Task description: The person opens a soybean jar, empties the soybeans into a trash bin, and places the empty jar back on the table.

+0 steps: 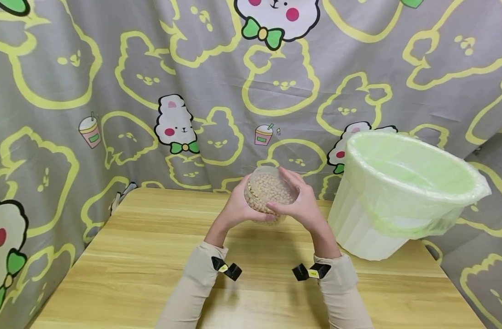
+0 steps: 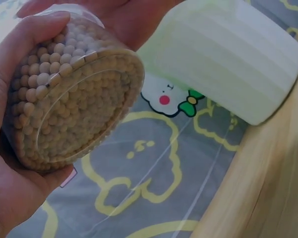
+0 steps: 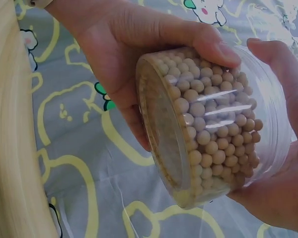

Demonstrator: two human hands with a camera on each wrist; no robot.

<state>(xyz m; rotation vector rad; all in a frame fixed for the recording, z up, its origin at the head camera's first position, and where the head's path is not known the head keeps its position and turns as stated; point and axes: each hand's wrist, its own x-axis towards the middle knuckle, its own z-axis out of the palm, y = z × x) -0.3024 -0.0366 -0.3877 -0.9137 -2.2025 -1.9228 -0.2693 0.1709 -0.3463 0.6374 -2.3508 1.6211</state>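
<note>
Between my two hands is a clear plastic jar [image 1: 271, 189] about two-thirds full of small round beige beads [image 3: 213, 119]. It is held up off the table and tilted, with its round base [image 2: 84, 114] showing in the left wrist view. My left hand [image 1: 238, 205] grips the jar's left side, thumb along the near wall. From the other side my right hand [image 1: 303, 203] holds it, thumb in front and fingers round the back. In the right wrist view the clear upper wall [image 3: 273, 119] stands free of beads near the right hand.
To the right stands a white ribbed bin [image 1: 362, 219] lined with a pale green plastic bag [image 1: 424, 169]. The wooden table [image 1: 152, 256] runs under the hands, and a grey curtain [image 1: 218, 82] with cartoon prints hangs along its back edge.
</note>
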